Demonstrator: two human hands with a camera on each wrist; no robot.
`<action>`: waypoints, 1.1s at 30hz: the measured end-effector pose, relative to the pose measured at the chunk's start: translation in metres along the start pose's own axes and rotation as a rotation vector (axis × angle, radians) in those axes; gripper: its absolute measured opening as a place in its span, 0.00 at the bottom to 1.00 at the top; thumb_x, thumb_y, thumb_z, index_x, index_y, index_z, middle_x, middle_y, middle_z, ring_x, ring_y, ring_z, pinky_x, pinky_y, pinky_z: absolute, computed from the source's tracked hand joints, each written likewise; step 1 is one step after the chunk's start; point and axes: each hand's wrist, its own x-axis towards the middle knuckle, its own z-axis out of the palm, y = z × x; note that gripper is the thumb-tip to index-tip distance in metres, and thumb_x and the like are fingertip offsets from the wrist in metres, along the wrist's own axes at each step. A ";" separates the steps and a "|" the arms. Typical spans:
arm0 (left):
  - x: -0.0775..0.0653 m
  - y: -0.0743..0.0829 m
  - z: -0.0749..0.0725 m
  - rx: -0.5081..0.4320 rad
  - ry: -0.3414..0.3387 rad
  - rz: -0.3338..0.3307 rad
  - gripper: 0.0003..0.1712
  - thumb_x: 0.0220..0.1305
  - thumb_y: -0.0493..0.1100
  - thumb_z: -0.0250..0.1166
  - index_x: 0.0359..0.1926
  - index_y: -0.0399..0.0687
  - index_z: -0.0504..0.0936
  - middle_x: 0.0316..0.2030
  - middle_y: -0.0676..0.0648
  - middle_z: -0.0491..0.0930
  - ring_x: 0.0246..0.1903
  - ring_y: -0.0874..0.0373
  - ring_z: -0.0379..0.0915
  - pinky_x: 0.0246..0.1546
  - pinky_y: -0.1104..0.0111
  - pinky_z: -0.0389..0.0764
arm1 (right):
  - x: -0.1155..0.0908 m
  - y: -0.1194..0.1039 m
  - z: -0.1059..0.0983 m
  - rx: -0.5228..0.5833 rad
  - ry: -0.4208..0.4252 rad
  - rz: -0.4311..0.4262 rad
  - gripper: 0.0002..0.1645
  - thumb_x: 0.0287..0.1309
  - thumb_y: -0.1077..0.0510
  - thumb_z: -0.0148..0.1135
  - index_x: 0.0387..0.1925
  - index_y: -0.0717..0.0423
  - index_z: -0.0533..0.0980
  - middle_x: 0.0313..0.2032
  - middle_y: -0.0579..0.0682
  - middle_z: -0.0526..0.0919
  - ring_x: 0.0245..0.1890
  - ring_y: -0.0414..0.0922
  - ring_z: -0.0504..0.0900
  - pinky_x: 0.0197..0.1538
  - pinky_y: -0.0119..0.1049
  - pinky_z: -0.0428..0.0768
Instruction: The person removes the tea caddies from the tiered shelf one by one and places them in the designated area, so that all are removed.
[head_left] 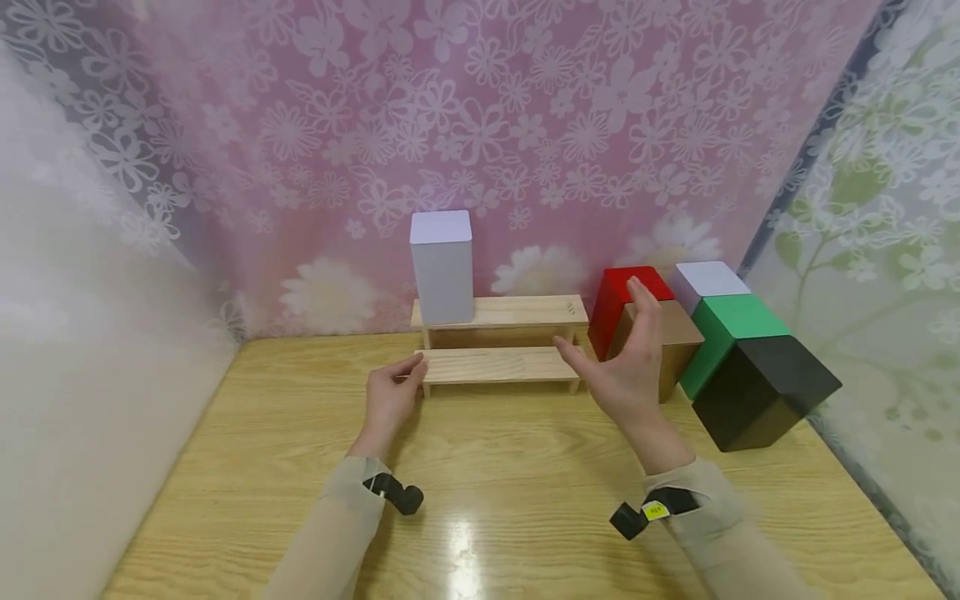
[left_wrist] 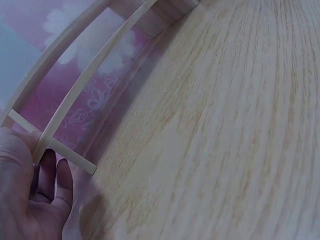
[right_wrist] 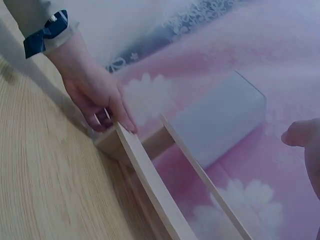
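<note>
A two-tier wooden shelf (head_left: 502, 365) stands on the table against the curtain. My left hand (head_left: 393, 396) pinches the left end of its lower board, thumb on top and fingers under it, as the left wrist view shows too. On the upper board's left part a tall white box (head_left: 444, 279) stands upright. My right hand (head_left: 630, 371) is held up by the shelf's right end with thumb and fingers spread and nothing between them. It overlaps the brown box (head_left: 678, 325) in the head view. In the right wrist view only its thumb (right_wrist: 304, 136) shows at the edge.
Right of the shelf stand a red box (head_left: 622, 282), a second white box (head_left: 712, 279), a green box (head_left: 742, 317) and a black box (head_left: 772, 383), grouped closely. A flowered pink curtain (head_left: 480, 125) hangs behind the wooden table (head_left: 300, 467), with pale sheets at both sides.
</note>
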 end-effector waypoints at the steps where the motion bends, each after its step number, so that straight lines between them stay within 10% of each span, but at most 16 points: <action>1: 0.000 0.000 0.000 -0.002 0.003 0.000 0.16 0.73 0.44 0.72 0.57 0.44 0.90 0.56 0.40 0.86 0.41 0.48 0.85 0.35 0.68 0.87 | 0.001 -0.003 0.007 0.021 -0.010 0.007 0.63 0.45 0.57 0.86 0.78 0.60 0.60 0.75 0.54 0.66 0.75 0.51 0.62 0.75 0.54 0.67; 16: 0.002 0.000 0.000 0.017 -0.007 0.015 0.17 0.73 0.44 0.71 0.58 0.41 0.89 0.57 0.39 0.85 0.39 0.47 0.87 0.36 0.69 0.87 | 0.013 -0.035 0.091 0.147 -0.104 0.136 0.64 0.44 0.53 0.89 0.76 0.63 0.60 0.70 0.58 0.68 0.70 0.58 0.67 0.73 0.49 0.67; 33: 0.000 0.003 0.000 0.027 0.008 0.004 0.15 0.73 0.44 0.72 0.56 0.44 0.91 0.55 0.40 0.86 0.37 0.50 0.86 0.33 0.70 0.86 | 0.030 -0.037 0.142 0.204 -0.142 0.401 0.61 0.49 0.48 0.86 0.77 0.57 0.59 0.71 0.56 0.67 0.70 0.58 0.67 0.66 0.53 0.74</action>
